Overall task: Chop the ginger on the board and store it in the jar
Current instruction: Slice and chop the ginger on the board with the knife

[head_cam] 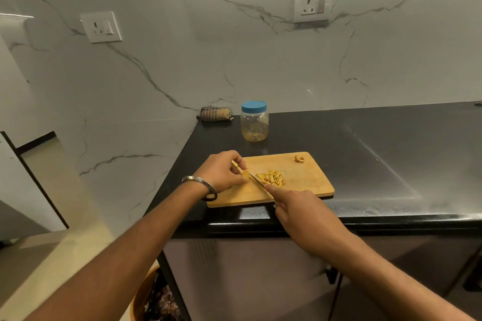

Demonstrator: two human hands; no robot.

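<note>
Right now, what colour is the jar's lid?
Blue; the jar's lid shows clearly in the head view.

Knife point(257, 182) handle inside right hand point(300, 212)

Bare forearms, no sleeves, silver bangle point(199, 182) (plus dark band) on left wrist

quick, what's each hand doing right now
Left hand: pinches the ginger piece on the board.
Right hand: grips the knife, forefinger along its back.
</note>
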